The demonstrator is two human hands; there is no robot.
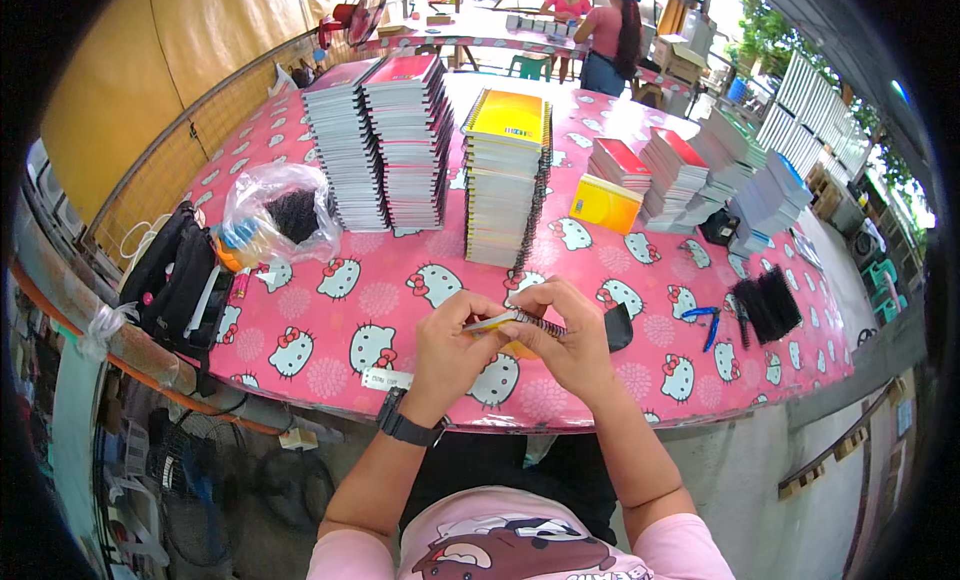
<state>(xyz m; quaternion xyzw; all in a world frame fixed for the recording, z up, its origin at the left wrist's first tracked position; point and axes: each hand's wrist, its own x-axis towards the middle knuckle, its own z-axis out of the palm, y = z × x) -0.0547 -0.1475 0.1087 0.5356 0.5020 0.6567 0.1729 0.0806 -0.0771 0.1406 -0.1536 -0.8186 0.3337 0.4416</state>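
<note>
My left hand (452, 342), with a black watch on its wrist, pinches the left end of a small yellow-covered notebook (490, 323). At its right end, my right hand (568, 342) closes its fingertips around a black spiral coil (541, 324) along the notebook's edge. The notebook is held edge-on just above the near side of the table, and the fingers hide much of it. Straight ahead stands a tall stack of yellow spiral notebooks (500, 185). A dark flat piece (619, 328) lies beside my right hand.
Tall red-covered notebook stacks (405, 145) stand left of the yellow one. Blue pliers (709, 326) and a bundle of black coils (768, 305) lie right. Smaller stacks (672, 180) stand behind them. A plastic bag (285, 215) and black bag (170, 275) sit left. Two people are at the back.
</note>
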